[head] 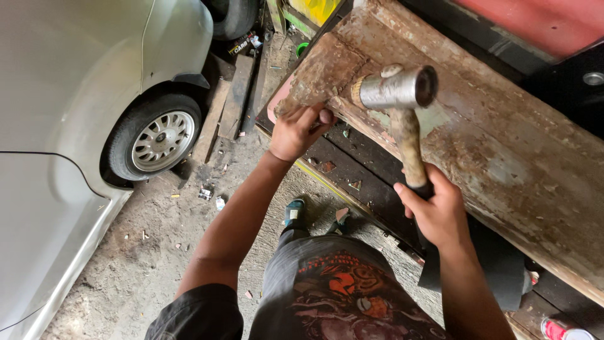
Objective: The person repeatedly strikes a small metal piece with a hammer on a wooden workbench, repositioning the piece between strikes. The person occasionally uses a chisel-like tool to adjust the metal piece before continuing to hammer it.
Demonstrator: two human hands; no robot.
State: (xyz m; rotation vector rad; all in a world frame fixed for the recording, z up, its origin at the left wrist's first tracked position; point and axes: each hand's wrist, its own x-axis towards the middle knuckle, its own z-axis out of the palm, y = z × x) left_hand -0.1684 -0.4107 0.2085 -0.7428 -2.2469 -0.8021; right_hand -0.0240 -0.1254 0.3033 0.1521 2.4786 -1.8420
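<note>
While one silver car (69, 94) fills the left side of the view, only one of its wheels (157, 140) shows in full, a dark tyre with a pale spoked rim standing on the dirt floor (138, 252). Several flat wooden planks (236, 94) lie on the ground just beyond that wheel. Two hands are at work, both the person's own.

The left hand (294, 133) is curled narrow, its fingers closed over the near left corner of one long rusty metal panel (503, 157), which lies across the dark bench (352, 173) and runs from the upper middle down toward the right edge. This panel is brown with rust, flaked and pitted, with patches of pale grey-green old paint and a raised fold along its length.

One hammer (397, 94) hovers over the panel's left end, its head a dull silver cylinder, its wooden handle worn and stained. The right hand (435, 211) is wrapped tightly around the lower, dark-gripped end of that handle, just off the bench's near edge.

Two feet in sandals (294, 211) stand on the floor below.
</note>
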